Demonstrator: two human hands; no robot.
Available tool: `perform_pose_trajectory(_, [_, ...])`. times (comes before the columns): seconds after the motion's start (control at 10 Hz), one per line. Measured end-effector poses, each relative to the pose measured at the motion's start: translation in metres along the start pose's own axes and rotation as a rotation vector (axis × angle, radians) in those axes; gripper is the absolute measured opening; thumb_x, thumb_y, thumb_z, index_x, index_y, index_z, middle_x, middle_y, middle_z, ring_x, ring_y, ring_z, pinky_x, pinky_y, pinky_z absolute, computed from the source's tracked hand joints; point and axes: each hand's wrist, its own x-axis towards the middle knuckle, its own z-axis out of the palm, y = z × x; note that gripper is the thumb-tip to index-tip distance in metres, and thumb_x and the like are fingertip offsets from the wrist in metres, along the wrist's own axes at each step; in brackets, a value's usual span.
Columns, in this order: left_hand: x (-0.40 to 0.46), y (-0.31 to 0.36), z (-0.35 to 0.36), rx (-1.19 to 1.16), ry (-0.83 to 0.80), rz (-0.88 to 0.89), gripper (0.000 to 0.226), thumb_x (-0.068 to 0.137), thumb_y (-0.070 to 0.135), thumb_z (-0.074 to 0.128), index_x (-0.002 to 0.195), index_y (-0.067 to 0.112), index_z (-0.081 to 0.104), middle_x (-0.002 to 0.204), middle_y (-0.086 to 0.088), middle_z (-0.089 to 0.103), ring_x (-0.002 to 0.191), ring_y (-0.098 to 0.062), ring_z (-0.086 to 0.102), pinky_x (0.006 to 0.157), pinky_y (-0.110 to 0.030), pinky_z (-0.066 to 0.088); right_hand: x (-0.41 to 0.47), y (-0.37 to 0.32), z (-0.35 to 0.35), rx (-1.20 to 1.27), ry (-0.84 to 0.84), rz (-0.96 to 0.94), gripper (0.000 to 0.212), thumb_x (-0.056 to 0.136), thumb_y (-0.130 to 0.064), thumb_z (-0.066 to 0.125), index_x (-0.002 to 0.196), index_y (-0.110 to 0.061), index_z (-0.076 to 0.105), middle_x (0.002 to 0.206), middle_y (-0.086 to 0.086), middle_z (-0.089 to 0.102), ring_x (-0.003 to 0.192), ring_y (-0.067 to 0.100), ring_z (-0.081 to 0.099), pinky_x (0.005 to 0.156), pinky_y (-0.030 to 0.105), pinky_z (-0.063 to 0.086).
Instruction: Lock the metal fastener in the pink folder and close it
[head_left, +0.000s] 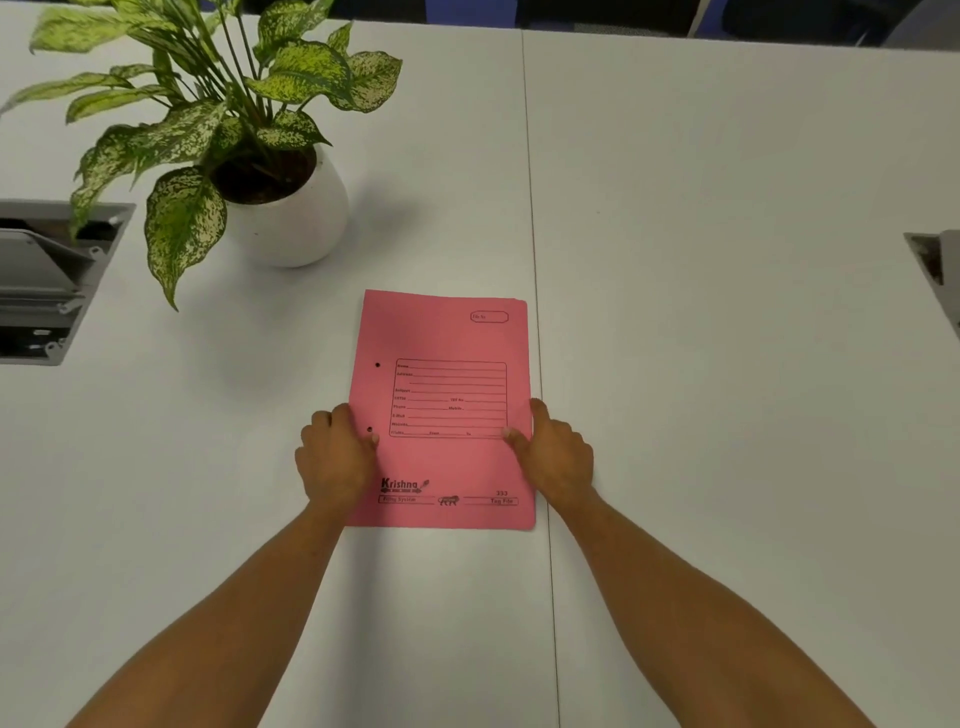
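The pink folder (441, 343) lies shut and flat on the white table (727, 260), its printed front cover facing up and two small punch holes near its left edge. My left hand (335, 457) rests on the folder's left edge by the lower hole, thumb on the cover and fingers curled at the side. At the right edge, my right hand (556, 452) has its thumb on the cover and its fingers along the edge. No metal fastener shows; the cover hides the inside.
A leafy plant in a round white pot (291, 218) stands behind the folder to the left. Open grey cable boxes sit in the table at the far left (47, 280) and far right (935, 270). A seam (535, 260) runs down the table beside the folder.
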Motion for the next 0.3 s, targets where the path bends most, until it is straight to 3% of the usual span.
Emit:
perform_pose_trajectory(0.1, [-0.006, 0.005, -0.001, 0.027, 0.040, 0.068, 0.043, 0.082, 0.023, 0.063, 0.123, 0.010, 0.053, 0.114, -0.018, 0.058, 0.100, -0.038, 0.055, 0.081, -0.048, 0.047, -0.012, 0.013, -0.001, 0.018, 0.098, -0.012, 0.060, 0.091, -0.064, 0.033, 0.122, -0.015, 0.046, 0.097, 0.008, 0.069, 0.080, 0.027, 0.066, 0.062, 0.033, 0.045])
perform_pose_trajectory(0.3, [-0.034, 0.022, 0.000, -0.037, 0.015, 0.251, 0.045, 0.085, 0.022, 0.064, 0.126, 0.008, 0.056, 0.126, -0.016, 0.058, 0.111, -0.035, 0.055, 0.092, -0.049, 0.046, -0.034, 0.032, -0.012, -0.080, 0.290, -0.063, 0.048, 0.095, -0.051, 0.042, 0.114, -0.012, 0.061, 0.105, 0.009, 0.069, 0.096, 0.028, 0.061, 0.082, 0.041, 0.047])
